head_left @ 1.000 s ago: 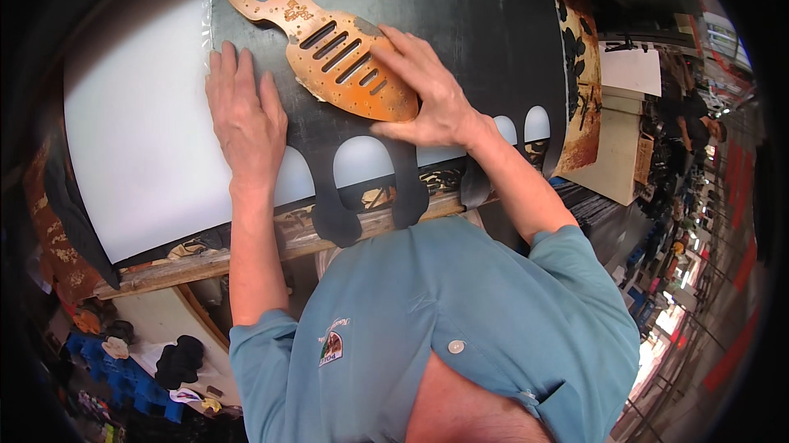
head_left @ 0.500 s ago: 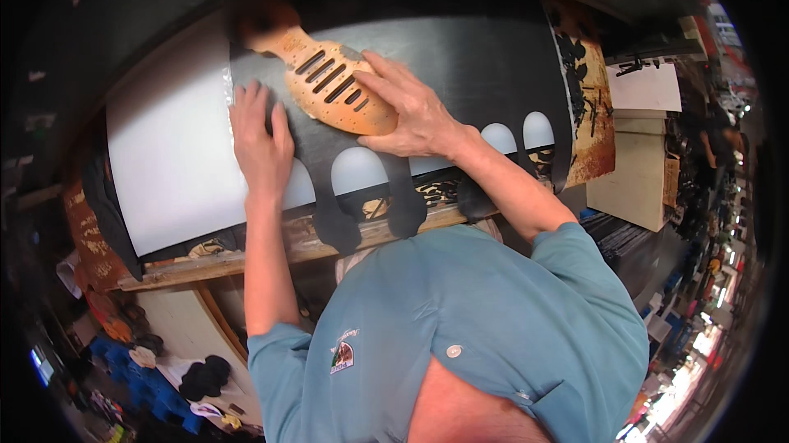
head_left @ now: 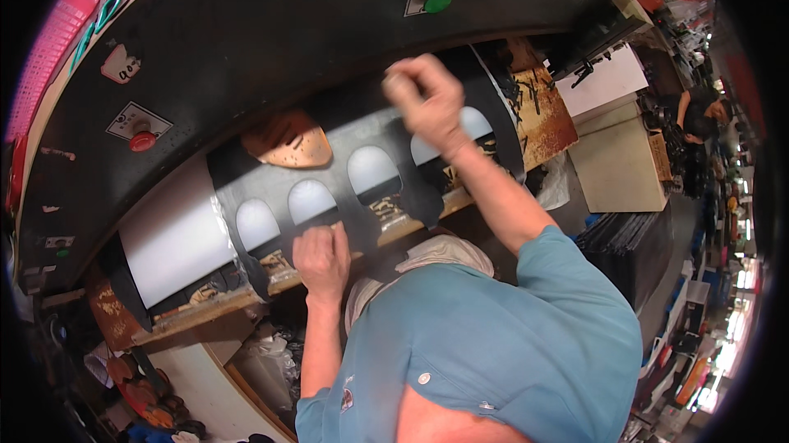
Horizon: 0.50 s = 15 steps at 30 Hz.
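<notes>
Head view: slotted orange block (head_left: 297, 147) lies beyond left grip (head_left: 321, 260).

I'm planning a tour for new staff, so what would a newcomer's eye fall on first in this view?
Probably the orange slotted plate on the black sheet, its far part hidden behind the panel. Next, perhaps the pale rounded cut-outs along the sheet's near edge, with the left hand at that edge and the blurred right hand raised farther right. On the panel, a green button and, farther left, a red button stand out.
</notes>
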Motion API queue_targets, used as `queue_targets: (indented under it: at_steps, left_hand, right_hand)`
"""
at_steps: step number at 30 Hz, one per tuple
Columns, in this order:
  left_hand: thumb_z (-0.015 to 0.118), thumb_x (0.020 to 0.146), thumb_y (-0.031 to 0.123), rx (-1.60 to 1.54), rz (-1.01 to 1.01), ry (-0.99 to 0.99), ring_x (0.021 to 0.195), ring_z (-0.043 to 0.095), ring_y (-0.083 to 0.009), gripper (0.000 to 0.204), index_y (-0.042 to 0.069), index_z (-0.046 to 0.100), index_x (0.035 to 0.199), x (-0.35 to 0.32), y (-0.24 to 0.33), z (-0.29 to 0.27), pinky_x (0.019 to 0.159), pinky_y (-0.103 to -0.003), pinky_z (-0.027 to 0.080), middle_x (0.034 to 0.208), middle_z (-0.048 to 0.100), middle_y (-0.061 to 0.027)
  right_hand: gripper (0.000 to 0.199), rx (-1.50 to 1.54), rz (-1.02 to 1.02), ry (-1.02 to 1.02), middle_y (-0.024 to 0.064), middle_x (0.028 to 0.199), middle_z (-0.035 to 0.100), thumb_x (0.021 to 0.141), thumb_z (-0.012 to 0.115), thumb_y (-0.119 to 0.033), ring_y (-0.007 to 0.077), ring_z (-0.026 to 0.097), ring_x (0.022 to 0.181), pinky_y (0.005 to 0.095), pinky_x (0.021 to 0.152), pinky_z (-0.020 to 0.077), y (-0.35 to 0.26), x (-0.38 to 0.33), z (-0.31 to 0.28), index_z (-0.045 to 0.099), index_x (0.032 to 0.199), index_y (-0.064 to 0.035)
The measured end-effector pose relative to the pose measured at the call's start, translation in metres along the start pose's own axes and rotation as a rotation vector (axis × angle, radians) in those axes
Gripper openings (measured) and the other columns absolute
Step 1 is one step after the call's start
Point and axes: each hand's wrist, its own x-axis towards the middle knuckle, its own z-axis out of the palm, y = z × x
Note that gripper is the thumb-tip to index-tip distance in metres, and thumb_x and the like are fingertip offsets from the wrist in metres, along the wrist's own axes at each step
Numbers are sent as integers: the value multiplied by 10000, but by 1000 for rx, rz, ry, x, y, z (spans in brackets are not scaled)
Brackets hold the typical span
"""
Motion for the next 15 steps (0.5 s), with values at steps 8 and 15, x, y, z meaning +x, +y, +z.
queue_targets:
  at_steps: [8, 15]
  left_hand:
    - [798, 952, 127, 75, -90, 39, 676, 639, -302, 159, 75, 676, 1039, 14, 8, 3, 667, -422, 448, 727, 670, -75]
    - [829, 928, 179, 119, -133, 65, 633, 629, -297, 204, 89, 658, 861, 24, 14, 11, 650, -434, 448, 659, 645, -63]
  right_hand:
    - [148, -234, -87, -53, 138, 912, 745, 965, 731, -136, 256, 722, 774, 361, 723, 567, -18, 14, -81, 742, 951, 11]
    - [120, -445, -153, -271, 107, 846, 711, 895, 800, -153, 288, 689, 758, 403, 713, 518, 9, -113, -86, 756, 906, -41]
